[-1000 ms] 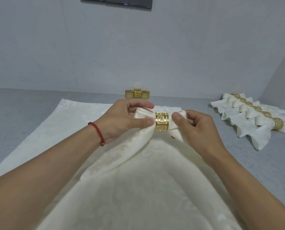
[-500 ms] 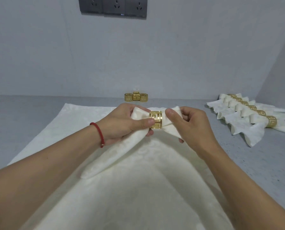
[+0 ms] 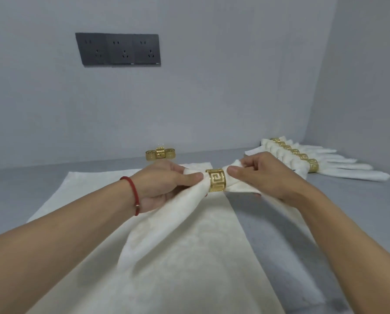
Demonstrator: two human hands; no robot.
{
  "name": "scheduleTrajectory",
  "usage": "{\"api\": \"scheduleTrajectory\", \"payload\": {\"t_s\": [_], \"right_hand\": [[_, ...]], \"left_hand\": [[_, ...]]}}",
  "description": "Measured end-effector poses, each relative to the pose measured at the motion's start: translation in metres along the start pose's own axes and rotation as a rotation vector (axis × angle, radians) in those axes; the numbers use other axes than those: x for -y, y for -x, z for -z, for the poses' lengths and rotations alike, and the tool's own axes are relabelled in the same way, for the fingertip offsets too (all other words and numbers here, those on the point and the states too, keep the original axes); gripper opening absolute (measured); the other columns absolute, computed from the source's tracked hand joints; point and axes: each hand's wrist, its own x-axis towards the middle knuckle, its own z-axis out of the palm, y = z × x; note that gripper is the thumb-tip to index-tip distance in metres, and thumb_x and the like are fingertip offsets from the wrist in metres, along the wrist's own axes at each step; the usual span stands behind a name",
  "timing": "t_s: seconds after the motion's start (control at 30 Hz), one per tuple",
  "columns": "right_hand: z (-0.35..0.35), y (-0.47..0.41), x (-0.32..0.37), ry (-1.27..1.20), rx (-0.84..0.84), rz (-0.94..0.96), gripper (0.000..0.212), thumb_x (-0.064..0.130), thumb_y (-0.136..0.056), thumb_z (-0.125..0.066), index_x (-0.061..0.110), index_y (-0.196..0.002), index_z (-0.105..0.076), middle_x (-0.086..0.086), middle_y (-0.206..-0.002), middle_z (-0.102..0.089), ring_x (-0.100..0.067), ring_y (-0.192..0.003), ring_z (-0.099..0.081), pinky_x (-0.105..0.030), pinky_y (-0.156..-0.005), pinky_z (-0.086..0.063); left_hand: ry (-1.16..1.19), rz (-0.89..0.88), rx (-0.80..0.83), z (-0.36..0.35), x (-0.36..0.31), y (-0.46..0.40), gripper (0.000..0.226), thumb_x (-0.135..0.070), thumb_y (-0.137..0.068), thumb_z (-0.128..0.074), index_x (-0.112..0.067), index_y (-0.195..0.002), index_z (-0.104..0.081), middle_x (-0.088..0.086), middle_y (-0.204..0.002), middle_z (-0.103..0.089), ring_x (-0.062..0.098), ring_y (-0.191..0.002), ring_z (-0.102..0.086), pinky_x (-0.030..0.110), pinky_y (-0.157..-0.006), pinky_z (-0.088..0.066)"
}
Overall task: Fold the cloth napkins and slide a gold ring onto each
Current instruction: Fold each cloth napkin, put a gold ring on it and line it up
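Two hands meet at centre frame in the head view, the only view there is: the left hand (image 3: pixel 166 185) has thumb and fingers pinched on the gathered napkin (image 3: pixel 171 223) just left of the gold ring (image 3: pixel 216 183), and the right hand (image 3: pixel 259 175) pinches the short end that sticks out right of the ring. The ring sits around the cloth between the two thumbs, held above a flat napkin (image 3: pixel 189 279) spread over the grey table (image 3: pixel 12 191). The step in hand looks like seating the ring — the cloth is through, and the long tail hangs down toward lower left. Next, I judge, the ring needs centring and the ends fanning out, then the piece goes to the row (image 3: pixel 307 159) of ringed napkins at right, about six of them. That row lies close to the right hand, so a sideways carry should stay above it and set down at its near end. Spare rings (image 3: pixel 160 154) cluster at the back, upper centre, near the wall (image 3: pixel 212 87) — little room behind them. Bare table shows left and lower right of the flat cloth. Sockets (image 3: pixel 119 49) sit high on the wall, well apart from the work.
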Motion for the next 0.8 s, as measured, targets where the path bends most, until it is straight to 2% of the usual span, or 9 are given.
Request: {"api": "scheduleTrajectory", "payload": {"t_s": [0.1,0.2,0.33,0.4,0.47,0.53,0.6,0.7,0.8], "right_hand": [[0.036,0.015,-0.013,0.126,-0.070,-0.008,0.049,0.037,-0.093,-0.073,0.017,-0.057,-0.047,0.007,-0.052,-0.037,-0.007,-0.044,-0.038,-0.021,-0.044,-0.036],[0.080,0.032,-0.043,0.293,-0.148,-0.073,0.054,0.044,-0.091,-0.072,0.008,-0.061,-0.045,0.004,-0.058,-0.035,-0.011,-0.051,-0.034,-0.028,-0.054,-0.030],[0.129,0.047,-0.094,0.332,-0.238,-0.229,0.053,0.049,-0.092,-0.069,0.005,-0.066,-0.053,0.000,-0.065,-0.040,-0.015,-0.062,-0.037,-0.034,-0.064,-0.031],[0.149,0.052,-0.117,0.302,-0.303,-0.296,0.047,0.046,-0.091,-0.070,0.016,-0.061,-0.051,0.002,-0.063,-0.042,-0.016,-0.062,-0.039,-0.033,-0.064,-0.033],[0.161,0.053,-0.136,0.276,-0.380,-0.333,0.041,0.040,-0.090,-0.074,0.018,-0.062,-0.054,0.004,-0.064,-0.049,-0.016,-0.063,-0.044,-0.032,-0.062,-0.034],[0.170,0.046,-0.159,0.309,-0.492,-0.359,0.028,0.037,-0.087,-0.079,0.015,-0.074,-0.067,0.003,-0.075,-0.062,-0.017,-0.072,-0.056,-0.031,-0.066,-0.040],[0.172,0.036,-0.180,0.357,-0.577,-0.382,0.028,0.037,-0.085,-0.080,0.010,-0.087,-0.072,-0.003,-0.088,-0.071,-0.021,-0.086,-0.063,-0.033,-0.074,-0.043],[0.179,0.016,-0.208,0.365,-0.653,-0.393,0.029,0.037,-0.086,-0.077,0.009,-0.094,-0.072,-0.008,-0.097,-0.073,-0.023,-0.091,-0.064,-0.031,-0.076,-0.042],[0.178,-0.001,-0.221,0.367,-0.723,-0.353,0.037,0.035,-0.091,-0.071,0.009,-0.117,-0.072,-0.008,-0.112,-0.072,-0.025,-0.103,-0.065,-0.029,-0.084,-0.043]], "left_hand": [[0.011,-0.048,-0.066,-0.045,0.012,-0.026,0.027,-0.006,-0.082,-0.078,0.006,-0.107,-0.072,0.022,-0.105,-0.073,0.025,-0.085,-0.070,0.034,-0.080,-0.061],[0.013,-0.055,-0.036,-0.103,0.022,-0.059,0.025,-0.007,-0.081,-0.080,-0.001,-0.105,-0.076,0.017,-0.103,-0.075,0.027,-0.090,-0.071,0.042,-0.089,-0.058],[0.123,0.062,0.019,-0.177,0.020,-0.098,0.031,0.005,-0.082,-0.075,0.005,-0.112,-0.069,0.016,-0.106,-0.073,0.023,-0.083,-0.072,0.031,-0.065,-0.061],[0.049,0.050,-0.007,-0.210,0.019,-0.121,0.031,0.006,-0.077,-0.077,0.003,-0.106,-0.069,0.015,-0.104,-0.074,0.022,-0.080,-0.072,0.033,-0.068,-0.062],[-0.184,-0.032,-0.092,-0.231,0.022,-0.146,0.026,-0.007,-0.068,-0.082,-0.006,-0.093,-0.073,0.010,-0.096,-0.075,0.020,-0.079,-0.072,0.031,-0.074,-0.061],[-0.327,-0.074,-0.142,-0.248,0.024,-0.168,0.027,-0.018,-0.067,-0.083,-0.012,-0.093,-0.076,0.006,-0.096,-0.076,0.019,-0.086,-0.072,0.029,-0.080,-0.059],[-0.385,-0.096,-0.153,-0.259,0.025,-0.190,0.031,-0.022,-0.069,-0.084,-0.017,-0.098,-0.077,0.003,-0.100,-0.075,0.020,-0.092,-0.072,0.031,-0.086,-0.059],[-0.484,-0.167,-0.226,-0.273,0.022,-0.222,0.019,-0.021,-0.074,-0.081,-0.021,-0.092,-0.077,0.000,-0.099,-0.074,0.017,-0.093,-0.069,0.024,-0.083,-0.057],[-0.542,-0.244,-0.329,-0.278,0.015,-0.241,0.014,-0.020,-0.079,-0.076,-0.023,-0.093,-0.077,-0.004,-0.101,-0.073,0.014,-0.096,-0.066,0.019,-0.076,-0.050]]}}
